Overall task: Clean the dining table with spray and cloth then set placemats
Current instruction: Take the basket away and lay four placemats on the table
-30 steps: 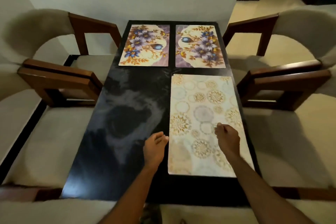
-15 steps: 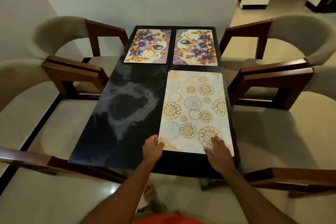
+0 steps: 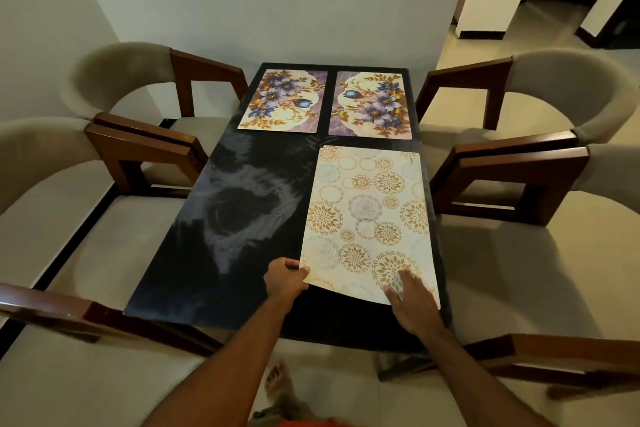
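Placemat point(image 3: 367, 222) with gold medallions lies on the dark table's point(image 3: 221, 218) near right, my left hand point(image 3: 285, 279) pinching its near-left corner, right hand point(image 3: 414, 305) flat and open on its near edge; looks thin, light, bendy, so I'd grip corners.

Near left corner of the circle-patterned placemat point(image 3: 367, 218) covered by the left hand point(image 3: 284, 279). Fingertips of that hand tucked under the corner, unseen. Near right part of the placemat hidden beneath the right hand point(image 3: 412, 305). Beside the placemat, 2 near chairs point(image 3: 554, 354) cut off by frame edges.
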